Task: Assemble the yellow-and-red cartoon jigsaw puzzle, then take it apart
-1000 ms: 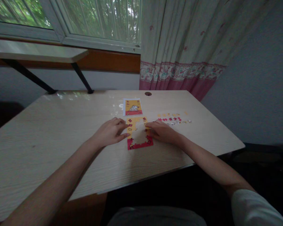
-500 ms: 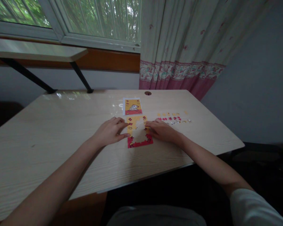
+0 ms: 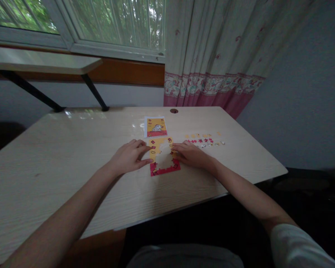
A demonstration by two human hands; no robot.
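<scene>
- Take the rectangular yellow-and-red jigsaw border (image 3: 165, 171) as the dial's centre, twelve straight ahead. Nearest?
- At four o'clock, a pale short fabric sleeve (image 3: 293, 242); inward from there, the near edge of a light wood-grain table (image 3: 72, 156).
- And the hands?
- At nine, a bare left hand (image 3: 130, 155), half curled, thumb and forefinger well parted, tips touching the border's left edge, gripping nothing visible. At three, a bare right hand (image 3: 191, 153), fingers bent, tips touching the opposite edge; cannot tell how far open, or whether pinching anything, in such dim light.
- The border itself?
- Lying flat between both hands, joined around the rim, with bare tabletop through the middle.
- Anything in the way?
- Mainly the right hand, covering part of the border's right edge and close to the left ends of three rows of loose pieces. Between two and three o'clock, near to far: white-and-yellow pieces (image 3: 203, 146), red pieces (image 3: 200, 141), yellow pieces (image 3: 193, 136).
- Farther?
- Just before twelve, a white-margined printed card (image 3: 157, 126), showing a white animal on yellow and red. At twelve, a round dark hole (image 3: 174, 111) in the tabletop. At ten, a pale board shelf (image 3: 44, 61) on slanting black struts (image 3: 95, 93). Last, a cream-and-pink patterned curtain (image 3: 206, 56) at one, a pale-framed glass window (image 3: 120, 22) at eleven.
</scene>
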